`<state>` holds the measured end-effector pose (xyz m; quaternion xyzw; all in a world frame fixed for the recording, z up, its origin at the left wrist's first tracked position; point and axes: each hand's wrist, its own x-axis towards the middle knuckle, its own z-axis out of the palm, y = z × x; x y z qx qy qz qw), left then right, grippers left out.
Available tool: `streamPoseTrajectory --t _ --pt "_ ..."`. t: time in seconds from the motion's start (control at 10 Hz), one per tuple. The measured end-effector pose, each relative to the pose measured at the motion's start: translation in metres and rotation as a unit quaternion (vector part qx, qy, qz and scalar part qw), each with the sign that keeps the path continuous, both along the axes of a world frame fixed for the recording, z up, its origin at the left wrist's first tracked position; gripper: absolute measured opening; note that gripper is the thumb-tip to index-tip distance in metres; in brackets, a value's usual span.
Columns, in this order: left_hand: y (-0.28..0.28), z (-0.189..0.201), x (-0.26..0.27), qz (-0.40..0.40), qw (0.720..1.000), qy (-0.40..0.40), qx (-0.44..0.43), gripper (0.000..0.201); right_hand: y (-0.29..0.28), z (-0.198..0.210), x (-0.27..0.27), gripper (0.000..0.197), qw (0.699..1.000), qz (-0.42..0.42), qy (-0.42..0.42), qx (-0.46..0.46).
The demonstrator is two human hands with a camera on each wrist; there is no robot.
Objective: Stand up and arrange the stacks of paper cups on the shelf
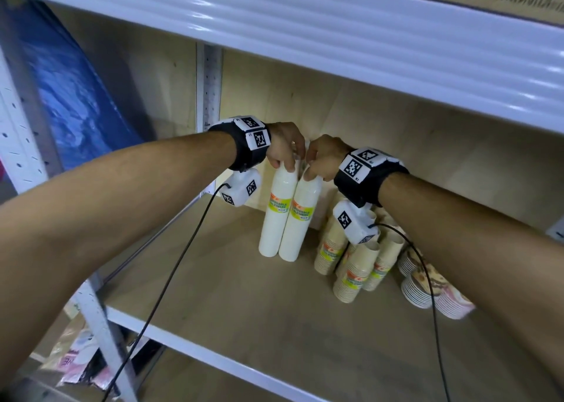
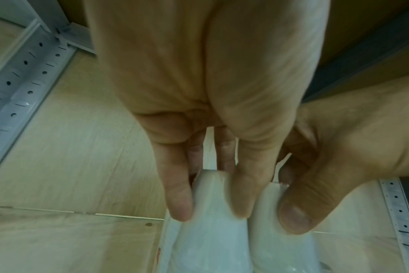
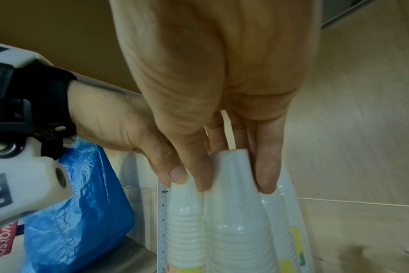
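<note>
My left grip (image 1: 285,148) pinches one tall white wrapped paper cup stack (image 1: 274,215); my right grip (image 1: 323,159) pinches its upright twin (image 1: 299,221) on the wooden shelf (image 1: 244,294).

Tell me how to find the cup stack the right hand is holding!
Look on the wooden shelf, near its back wall. Two tall white wrapped stacks stand side by side; the right hand pinches the top of the right white stack, nearer the lying brown cups.

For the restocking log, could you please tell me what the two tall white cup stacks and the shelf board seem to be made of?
Two tall white cup stacks: likely paper cups under glossy clear plastic wrap, judging by highlights and ribbed rims. Pale shelf board: wood-look laminate, matt, faint grain; core unclear.
</note>
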<state>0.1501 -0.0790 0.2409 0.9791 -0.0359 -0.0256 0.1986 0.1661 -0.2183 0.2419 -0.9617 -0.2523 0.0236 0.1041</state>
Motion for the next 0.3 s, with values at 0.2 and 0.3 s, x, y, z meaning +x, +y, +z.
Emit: streamPoseTrajectory --t 0.2,0.3 --pt "0.001 0.007 -0.004 0.003 1.000 -0.009 -0.010 0.038 -0.001 0.001 0.000 0.043 1.000 -0.001 -0.005 0.000" --pt "0.002 0.013 -0.006 0.006 1.000 -0.013 -0.025 0.036 -0.001 0.005 -0.003 0.039 1.000 0.005 -0.018 0.019"
